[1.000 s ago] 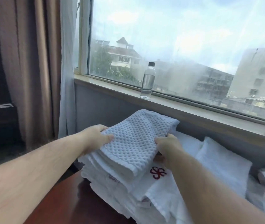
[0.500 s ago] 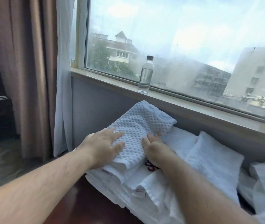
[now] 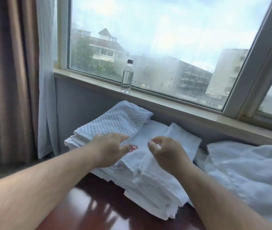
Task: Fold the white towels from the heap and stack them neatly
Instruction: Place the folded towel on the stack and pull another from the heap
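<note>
Closest in, under both arms: shiny dark red worktop (image 3: 85,211).

Just below the fingers (image 3: 115,136): stack of folded white towels (image 3: 148,183), at the far side of the worktop. Edges mostly lined up, a few lower corners poking out. Between the two hands, a red mark (image 3: 134,148) on a smooth towel.

Over the stack, left hand (image 3: 108,150), with fingers straight and a little spread, holding nothing. Cannot tell if touching the cloth or just above it. Probably held flat like that to pat the stack down and keep it tidy.

Beside it, right hand (image 3: 166,153), with fingers loosely curled and thumb near the first finger, nothing pinched between. Looks ready to go for another towel.

Just past the left fingers: bumpy white towel (image 3: 115,120), folded, lying on top of the stack near the wall. Put there to grow the pile in one place. Sits a bit to the left, not square on the towels below, so maybe in need of a nudge.

Past the right fingers: another folded towel (image 3: 181,138), just beside the stack.

Off to the right of the right fingers: heap of crumpled white towels (image 3: 248,171), not folded yet. Plenty left to do, and likely the place to pick from next.

Farther back, above the fingers: window sill (image 3: 181,105) with a water bottle (image 3: 127,77) standing up, well apart from the towels. Far left, a curtain (image 3: 12,80).
</note>
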Action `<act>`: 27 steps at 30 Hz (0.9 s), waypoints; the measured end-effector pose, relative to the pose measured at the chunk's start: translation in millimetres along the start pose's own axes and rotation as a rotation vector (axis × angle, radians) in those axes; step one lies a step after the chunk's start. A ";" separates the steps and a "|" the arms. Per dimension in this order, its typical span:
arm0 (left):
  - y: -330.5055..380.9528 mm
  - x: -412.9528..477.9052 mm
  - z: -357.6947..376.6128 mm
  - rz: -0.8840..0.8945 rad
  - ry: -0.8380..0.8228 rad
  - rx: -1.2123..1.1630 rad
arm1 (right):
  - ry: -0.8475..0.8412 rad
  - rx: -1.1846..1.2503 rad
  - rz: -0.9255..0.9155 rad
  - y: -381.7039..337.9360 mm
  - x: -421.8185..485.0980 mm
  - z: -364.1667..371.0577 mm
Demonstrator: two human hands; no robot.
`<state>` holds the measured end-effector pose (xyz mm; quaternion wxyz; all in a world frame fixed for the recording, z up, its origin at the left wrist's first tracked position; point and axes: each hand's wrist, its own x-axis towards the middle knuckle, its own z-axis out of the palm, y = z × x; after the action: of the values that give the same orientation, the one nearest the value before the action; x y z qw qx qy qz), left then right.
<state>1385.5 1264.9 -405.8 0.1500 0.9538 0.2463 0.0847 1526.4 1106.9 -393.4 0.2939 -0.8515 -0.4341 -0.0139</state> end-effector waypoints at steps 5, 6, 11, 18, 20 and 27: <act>82.2 -19.4 9.7 0.195 0.026 -0.103 | 0.195 0.023 0.066 39.0 -81.0 -45.2; 99.0 -22.9 17.4 0.233 0.031 -0.125 | 0.220 0.043 0.100 54.1 -97.7 -54.7; 173.5 -33.7 76.7 0.386 -0.028 -0.184 | 0.302 0.117 0.314 133.1 -174.1 -100.6; 271.2 -38.3 167.4 0.492 -0.053 -0.460 | 0.534 0.259 0.560 228.6 -237.6 -121.4; 302.1 -38.3 190.7 0.549 0.078 -0.408 | 0.650 0.304 0.608 252.6 -243.2 -123.5; 364.4 -16.6 259.6 0.575 0.106 -0.089 | 0.953 0.069 0.752 333.2 -257.9 -152.4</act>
<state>1594.2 889.4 -532.1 0.1484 0.9711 -0.0307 0.1842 1650.1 690.2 -502.0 0.4681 -0.8365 0.0755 -0.2748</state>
